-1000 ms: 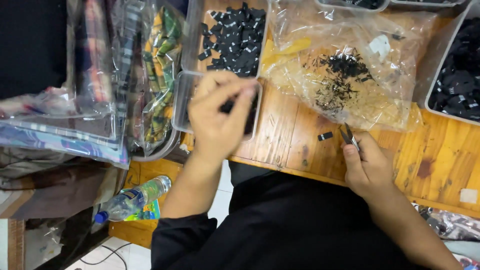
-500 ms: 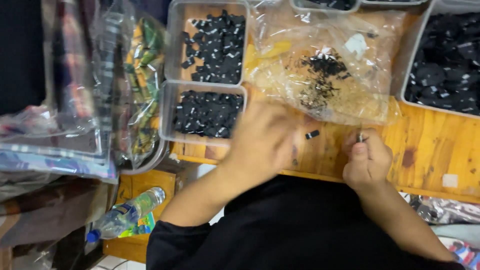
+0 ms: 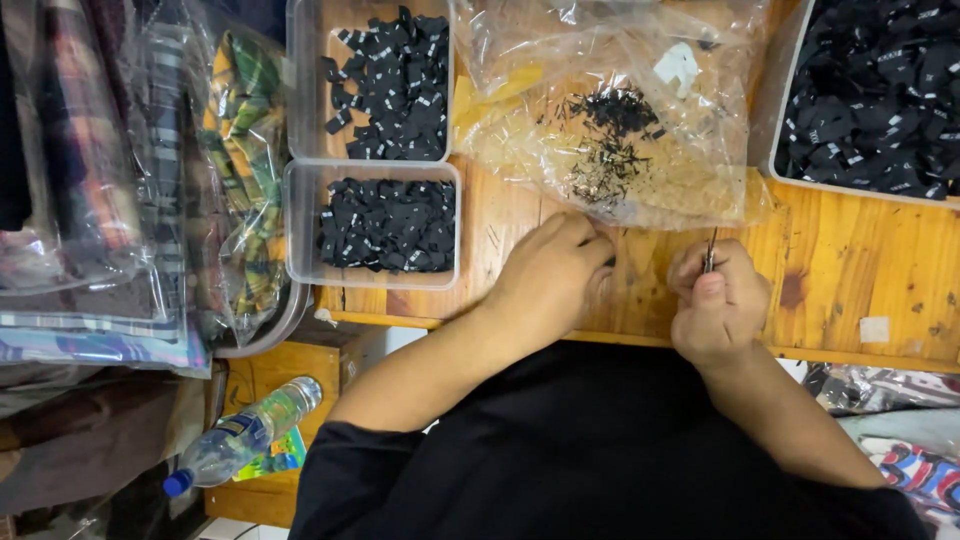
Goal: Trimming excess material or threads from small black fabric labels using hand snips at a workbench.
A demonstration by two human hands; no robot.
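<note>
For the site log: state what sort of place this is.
Probably a small garment-trimmings workbench: clear trays of small black tags, a plastic bag of loose black bits, and bagged plaid fabric beside the wooden table.

L hand rests knuckles-up on the wooden table, fingertips at a small black piece that's mostly hidden. R hand just right of it pinches thin metal tweezers, tips pointing far. Clear bag of black bits lies just beyond both hands; two clear trays of black tabs sit far left.
</note>
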